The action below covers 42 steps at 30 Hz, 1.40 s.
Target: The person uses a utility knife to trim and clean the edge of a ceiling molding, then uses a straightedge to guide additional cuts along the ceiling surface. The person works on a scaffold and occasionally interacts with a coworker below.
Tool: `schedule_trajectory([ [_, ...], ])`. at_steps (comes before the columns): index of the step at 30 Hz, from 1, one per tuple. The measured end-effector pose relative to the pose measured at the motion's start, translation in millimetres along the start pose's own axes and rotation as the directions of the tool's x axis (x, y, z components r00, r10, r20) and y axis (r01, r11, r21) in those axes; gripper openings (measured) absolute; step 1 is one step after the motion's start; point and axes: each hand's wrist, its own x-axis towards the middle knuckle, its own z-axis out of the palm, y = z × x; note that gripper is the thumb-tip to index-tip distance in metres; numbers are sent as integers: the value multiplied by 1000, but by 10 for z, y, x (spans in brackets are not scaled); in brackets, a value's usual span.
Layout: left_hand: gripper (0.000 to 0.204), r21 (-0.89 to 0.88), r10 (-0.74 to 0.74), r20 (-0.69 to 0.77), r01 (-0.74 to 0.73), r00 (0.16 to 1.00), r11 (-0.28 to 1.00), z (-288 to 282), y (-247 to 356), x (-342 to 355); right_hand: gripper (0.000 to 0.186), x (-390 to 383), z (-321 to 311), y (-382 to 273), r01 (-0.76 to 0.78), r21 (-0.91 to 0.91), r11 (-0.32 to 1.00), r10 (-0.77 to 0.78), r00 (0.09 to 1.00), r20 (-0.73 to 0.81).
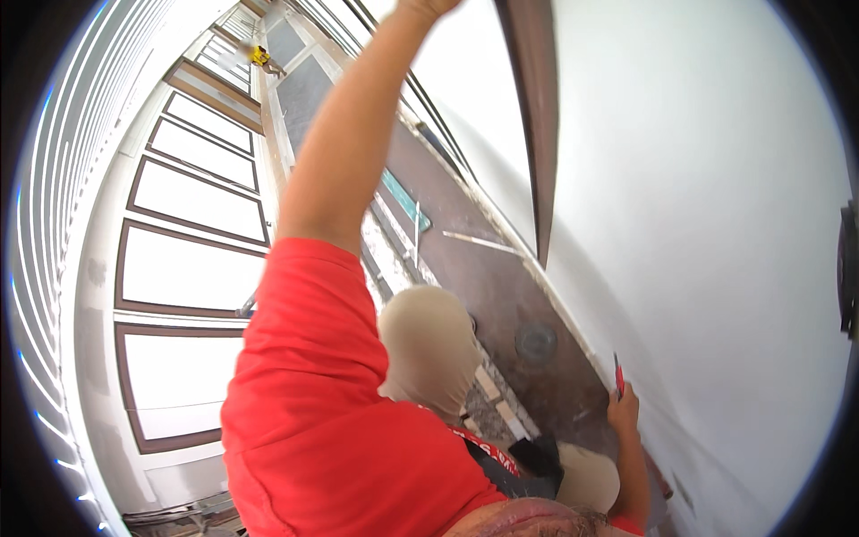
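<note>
My left arm stretches far up beside the brown frame edge (pixel 534 116). My left hand (pixel 431 5) is cut off by the top rim, so its fingers and anything in them are hidden. Low on the right, my right hand (pixel 624 408) is closed around a red utility knife (pixel 619 379), its thin dark tip pointing up. This hand is close to the smooth white wall (pixel 698 224), and I cannot tell whether it touches it. My bent knee (pixel 429 345) in beige trousers shows below the raised arm.
A round clear object (pixel 536 344) lies on the brown floor (pixel 501 286). White strips (pixel 483 242) and a green piece (pixel 407 201) lie farther off. Rubble and tile pieces (pixel 497 398) are by my legs. Brown-framed windows (pixel 183 268) line the left. A person in yellow (pixel 259 55) is far away.
</note>
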Motion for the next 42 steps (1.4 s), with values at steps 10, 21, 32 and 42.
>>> schedule_trajectory([
  [10,87,532,-643,-327,697,693,480,-418,-1451,-3490,36,367,-829,-1508,11,-42,999,-8,997,79],
  [21,84,421,-866,-493,849,-82,-320,-839,-1778,-5104,35,1269,-1052,-3335,221,14,975,-219,954,204],
  [32,63,33,-663,-743,994,94,105,-1029,-1289,-4850,35,1097,-1088,-3036,434,194,880,-428,901,-76],
  [42,54,-692,-925,-358,629,128,354,-538,317,-2595,28,672,-1502,-2820,691,384,612,-587,722,-366],
])
